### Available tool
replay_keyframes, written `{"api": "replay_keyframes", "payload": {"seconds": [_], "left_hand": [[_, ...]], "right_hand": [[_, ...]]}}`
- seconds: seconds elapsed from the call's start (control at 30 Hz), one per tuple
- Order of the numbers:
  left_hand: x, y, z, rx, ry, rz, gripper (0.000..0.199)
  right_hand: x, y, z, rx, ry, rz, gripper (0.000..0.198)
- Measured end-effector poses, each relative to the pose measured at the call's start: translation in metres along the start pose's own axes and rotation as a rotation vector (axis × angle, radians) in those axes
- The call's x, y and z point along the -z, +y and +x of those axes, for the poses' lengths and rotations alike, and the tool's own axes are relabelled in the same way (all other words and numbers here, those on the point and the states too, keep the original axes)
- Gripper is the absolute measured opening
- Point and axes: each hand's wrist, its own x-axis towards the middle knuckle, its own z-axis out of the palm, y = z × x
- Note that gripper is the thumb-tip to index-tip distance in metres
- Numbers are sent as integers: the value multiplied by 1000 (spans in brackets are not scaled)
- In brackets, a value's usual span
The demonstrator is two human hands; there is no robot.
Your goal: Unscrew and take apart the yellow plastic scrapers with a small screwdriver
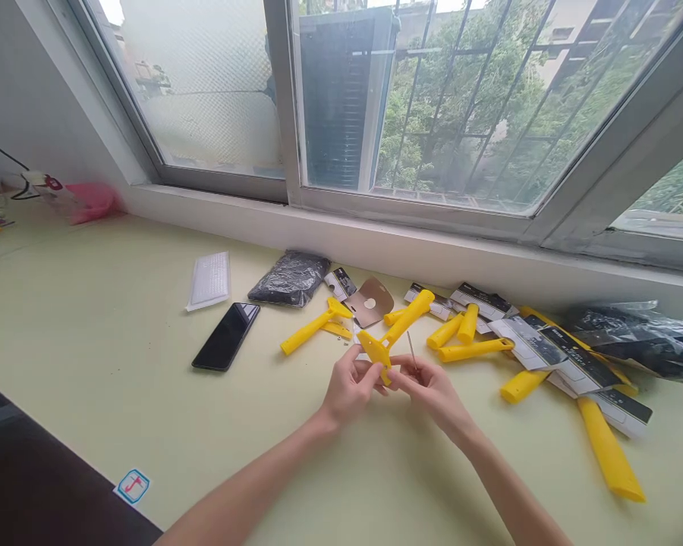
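Near the middle of the table, a yellow scraper (408, 320) is held up with its handle pointing away to the upper right. My left hand (348, 384) is closed around the left side of its T-shaped head. My right hand (428, 388) has its fingertips at the head's lower end, beside a small screw (385, 367). A thin metal rod (412, 349), perhaps a hex key, sticks up from my right fingers. Left of the hands lies another yellow scraper (310, 331), with a loose yellow strip (337, 330) and tiny metal bits (342, 341) next to it.
Several packaged yellow scrapers (475, 349) lie in a pile at right, near a black plastic-wrapped bundle (643, 337). A brown card (369, 302), another wrapped black bundle (291, 278), a phone (226, 337) and a white packet (209, 280) lie toward the window.
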Motion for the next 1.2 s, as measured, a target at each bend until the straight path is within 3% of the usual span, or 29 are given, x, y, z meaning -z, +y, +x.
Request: {"api": "replay_keyframes", "payload": {"seconds": [0.17,0.37,0.57,0.73,1.0,1.2], "left_hand": [[0,-6,-2,38,-72,29,36],[0,-6,-3,93,-240,34,44],[-7,-6,-8,52,-73,197,52],[-9,-4,-9,5,2,311,51],[2,-6,-1,254,-222,-58,52],[3,-9,1,256,-15,-71,43]], "right_hand": [[-2,20,-5,9,32,66,41],[-6,19,-9,-10,173,149,44],[-13,22,-8,10,307,171,43],[-20,23,-6,31,328,189,41],[-8,18,-3,-28,261,99,45],[-2,13,-14,-86,291,6,57]]}}
